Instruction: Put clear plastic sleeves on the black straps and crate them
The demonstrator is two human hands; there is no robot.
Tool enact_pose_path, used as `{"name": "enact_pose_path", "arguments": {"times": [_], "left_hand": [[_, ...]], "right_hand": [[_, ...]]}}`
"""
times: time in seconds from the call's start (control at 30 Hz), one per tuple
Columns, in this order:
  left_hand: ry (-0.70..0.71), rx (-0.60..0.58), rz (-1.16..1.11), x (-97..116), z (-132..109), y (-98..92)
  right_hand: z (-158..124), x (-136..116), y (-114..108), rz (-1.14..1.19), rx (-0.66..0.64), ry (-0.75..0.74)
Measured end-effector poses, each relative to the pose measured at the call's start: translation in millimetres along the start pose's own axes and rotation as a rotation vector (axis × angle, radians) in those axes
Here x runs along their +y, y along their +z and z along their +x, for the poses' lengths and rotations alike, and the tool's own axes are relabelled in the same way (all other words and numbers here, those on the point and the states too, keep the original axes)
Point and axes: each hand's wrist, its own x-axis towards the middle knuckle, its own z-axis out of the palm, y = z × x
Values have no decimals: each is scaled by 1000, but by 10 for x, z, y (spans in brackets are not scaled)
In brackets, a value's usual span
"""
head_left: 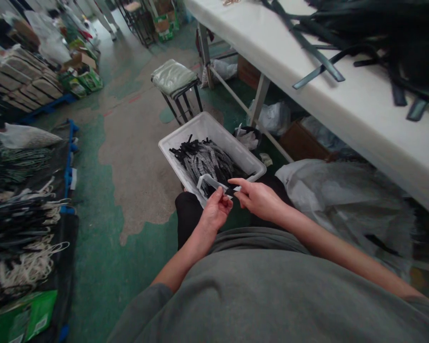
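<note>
Hands, L hand (216, 209) & R hand (259, 197), pinch 1 black strip (230, 191), maybe fabric, over 1 bin (186, 133).

The bin (205, 127) sits on the lap (188, 214), strips (207, 159) in it. A stool (173, 78) stands at its 12 o'clock, the surface (343, 105) at 2 with straps (379, 38) on it, cords (25, 228) at 9.

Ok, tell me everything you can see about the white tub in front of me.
The white tub is a rectangular, open-topped bin that looks like plastic, with a lipped rim and plain walls. It sits turned corner-on, apparently resting on the knees. A pile of strips, black and grey, covers its bottom. The left hand and right hand pinch a single strip over its near edge; contact with the rim cannot be told.
</note>
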Motion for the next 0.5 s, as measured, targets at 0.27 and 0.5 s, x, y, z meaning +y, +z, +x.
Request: {"name": "enact_pose_path", "arguments": {"times": [0.27,0.5], "left_hand": [[-100,-11,44,-212,-111,-95],[-121,-43,43,-176,-48,-53]], "right_hand": [[-97,27,-5,-104,-51,6],[-139,108,-8,-8,-68,-23]]}}
